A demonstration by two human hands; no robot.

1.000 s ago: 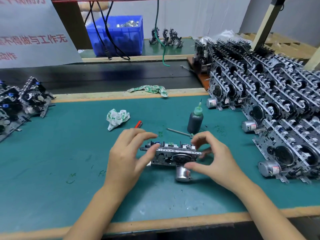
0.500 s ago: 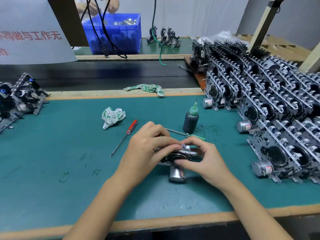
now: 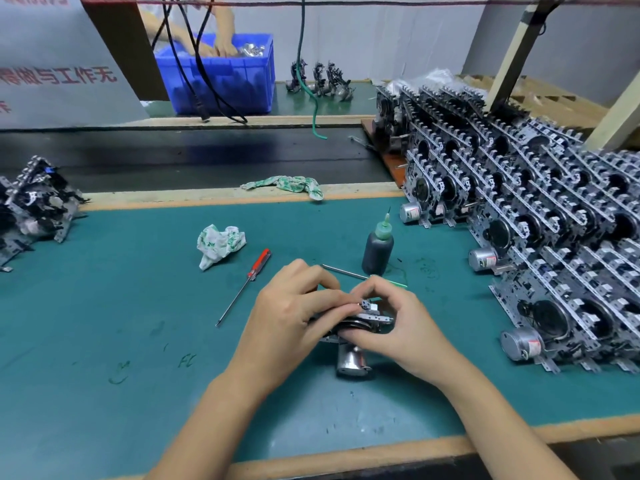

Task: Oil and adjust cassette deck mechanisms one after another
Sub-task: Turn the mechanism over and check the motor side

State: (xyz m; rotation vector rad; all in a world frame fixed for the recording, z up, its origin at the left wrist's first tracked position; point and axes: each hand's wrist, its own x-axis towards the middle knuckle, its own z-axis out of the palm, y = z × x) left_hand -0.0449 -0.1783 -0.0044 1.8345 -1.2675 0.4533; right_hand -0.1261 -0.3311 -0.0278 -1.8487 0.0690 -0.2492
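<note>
both hands, left hand [image 3: 294,313] and right hand [image 3: 401,320], clamp the cassette mechanism [image 3: 360,323] between curled fingers, apparently steadying it for adjustment, oil bottle [image 3: 378,247] just beyond.

Both bare forearms reach in from 6 o'clock, converging at centre. Left hand [image 3: 294,317] palm down, fingers curled forward in pinching grip. Right hand [image 3: 401,323] opposite, thumb and forefinger arched, fingertips [image 3: 360,289] meeting left's.
</note>
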